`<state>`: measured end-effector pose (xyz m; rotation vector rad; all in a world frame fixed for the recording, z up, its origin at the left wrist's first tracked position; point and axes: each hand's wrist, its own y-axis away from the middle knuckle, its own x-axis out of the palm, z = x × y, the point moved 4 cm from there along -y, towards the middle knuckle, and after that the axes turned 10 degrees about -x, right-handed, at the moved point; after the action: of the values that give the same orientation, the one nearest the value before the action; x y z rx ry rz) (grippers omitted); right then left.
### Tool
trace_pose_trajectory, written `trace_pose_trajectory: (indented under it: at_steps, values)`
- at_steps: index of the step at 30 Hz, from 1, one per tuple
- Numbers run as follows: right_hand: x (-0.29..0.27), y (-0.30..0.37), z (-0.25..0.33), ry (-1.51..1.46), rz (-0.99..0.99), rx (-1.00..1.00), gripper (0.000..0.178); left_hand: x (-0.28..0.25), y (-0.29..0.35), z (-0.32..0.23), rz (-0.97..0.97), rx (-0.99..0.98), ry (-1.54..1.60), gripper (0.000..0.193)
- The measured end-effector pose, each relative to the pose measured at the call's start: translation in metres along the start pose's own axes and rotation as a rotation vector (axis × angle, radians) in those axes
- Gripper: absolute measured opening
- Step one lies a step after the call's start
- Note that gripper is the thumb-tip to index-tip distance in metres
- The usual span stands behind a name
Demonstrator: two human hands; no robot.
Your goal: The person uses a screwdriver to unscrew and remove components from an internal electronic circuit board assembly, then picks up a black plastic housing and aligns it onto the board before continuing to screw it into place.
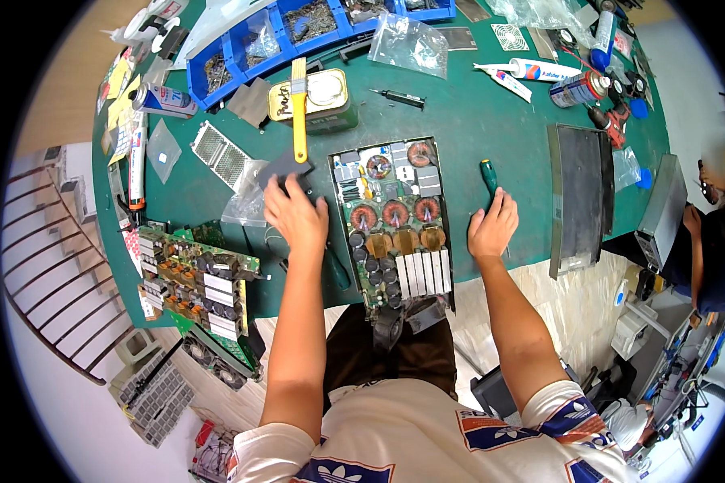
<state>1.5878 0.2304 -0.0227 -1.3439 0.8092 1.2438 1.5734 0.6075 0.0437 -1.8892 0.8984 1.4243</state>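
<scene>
In front of me an open-topped metal case holds a populated circuit board (391, 213) with copper-wound coils, dark capacitors and a pale finned heatsink. To its left, my left hand (298, 216) lies with fingers apart on a dark flat piece (287, 169), its thumb standing off toward the case. On the right side of the case, my right hand (495, 224) is closed around a screwdriver (488, 175). The green handle juts out beyond the fingers, and a bit of thin shaft shows below the hand. Another dark-green handled tool (337, 270) lies beside my left forearm.
A yellow brush (300, 113) rests across a tin (330, 101). Further back stand blue parts bins (238, 60). More circuit boards (193, 278) sit at the left edge; a dark metal cover (578, 197) lies right. At far right another person (713, 241) handles a metal case (664, 211).
</scene>
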Motion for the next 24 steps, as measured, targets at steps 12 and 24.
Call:
trace_pose_trajectory:
  at_steps: [12,24]
  values:
    - [0.003,0.001,-0.003,-0.021,-0.002,0.021,0.065,0.018,-0.075,0.016,0.444,0.2,-0.522,0.067]
    - [-0.003,-0.003,-0.003,-0.047,0.007,0.048,0.065,-0.07,-0.024,-0.034,0.525,0.606,-0.034,0.063]
